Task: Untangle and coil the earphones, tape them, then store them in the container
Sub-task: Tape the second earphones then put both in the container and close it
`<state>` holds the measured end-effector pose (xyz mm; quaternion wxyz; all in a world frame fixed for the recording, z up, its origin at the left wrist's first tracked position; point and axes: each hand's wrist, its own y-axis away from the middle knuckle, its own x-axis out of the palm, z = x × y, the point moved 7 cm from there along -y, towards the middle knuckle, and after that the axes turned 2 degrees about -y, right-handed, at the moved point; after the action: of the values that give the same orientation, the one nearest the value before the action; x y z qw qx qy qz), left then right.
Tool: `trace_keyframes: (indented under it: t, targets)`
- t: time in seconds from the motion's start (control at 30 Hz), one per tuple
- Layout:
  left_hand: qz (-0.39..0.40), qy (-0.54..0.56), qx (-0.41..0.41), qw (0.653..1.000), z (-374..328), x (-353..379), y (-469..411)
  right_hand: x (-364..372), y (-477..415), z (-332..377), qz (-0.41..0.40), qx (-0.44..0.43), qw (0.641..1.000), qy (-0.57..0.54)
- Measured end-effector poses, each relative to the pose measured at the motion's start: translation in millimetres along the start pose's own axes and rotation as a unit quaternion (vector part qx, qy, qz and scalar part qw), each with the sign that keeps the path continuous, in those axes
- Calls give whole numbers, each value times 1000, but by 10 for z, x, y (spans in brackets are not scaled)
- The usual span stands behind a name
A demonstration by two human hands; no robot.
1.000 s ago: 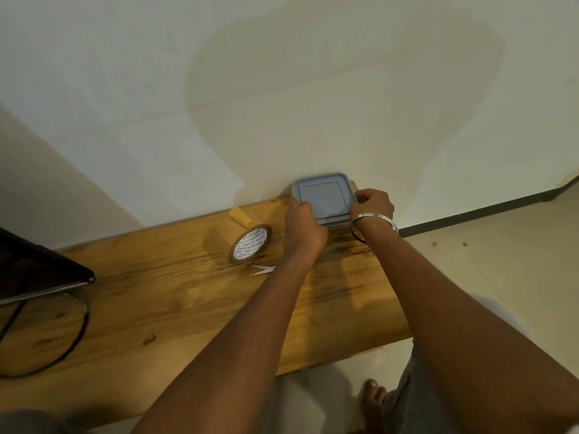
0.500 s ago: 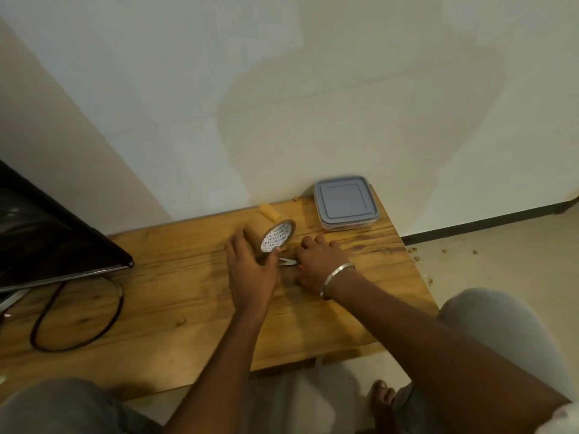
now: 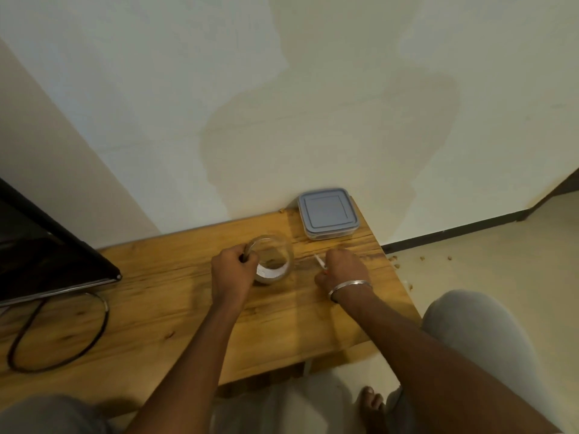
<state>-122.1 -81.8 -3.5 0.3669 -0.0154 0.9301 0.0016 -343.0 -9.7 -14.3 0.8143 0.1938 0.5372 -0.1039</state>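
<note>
While your left hand [image 3: 233,272] grips the brown tape roll [image 3: 283,256] and your right hand [image 3: 343,269] pinches a small white pointed tool [image 3: 319,260], likely scissors, steady the roll and point the tip away from fingers. Note the square grey-lidded plastic container [image 3: 327,211] sits closed at the wooden desk [image 3: 175,308] back right corner; earphones not visible, probably inside.

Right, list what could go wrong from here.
1. The right hand grips a small pointed cutter whose tip points toward the tape roll held by the left hand; a slip could nick fingers.
2. The container sits at the table's far corner, close to the edge; a careless reach might push it off.
</note>
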Motion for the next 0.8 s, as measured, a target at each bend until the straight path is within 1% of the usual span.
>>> trace_keyframes:
  t: [0.07, 0.2, 0.23, 0.3, 0.37, 0.47, 0.6, 0.7, 0.8]
  targets:
    - [44, 4, -3, 999, -30, 145, 69, -131, -19, -255, -27, 54, 998, -35]
    - [78, -12, 17, 997, -289, 385, 220, -199, -27, -646, -42, 121, 985, -115]
    - [83, -22, 13, 996, -329, 458, 247, -199, -27, -717, -46, 132, 981, -131]
    - [80, -33, -26, 996, -363, 559, 307, -188, -31, -808, -51, 145, 976, -153]
    - [72, -27, -66, 995, -379, 650, 376, -164, -49, -869, -53, 151, 974, -159]
    - [83, -5, -89, 993, -485, 786, 520, -146, -88, -885, -58, 146, 975, -160]
    - [91, 0, -89, 992, -634, 899, 632, -171, -120, -895, -76, 138, 979, -126]
    - [97, -23, -63, 993, -672, 907, 659, -161, -118, -904, -79, 132, 983, -99]
    - [97, -51, -42, 993, -684, 882, 663, -132, -127, -911, -75, 121, 985, -102]
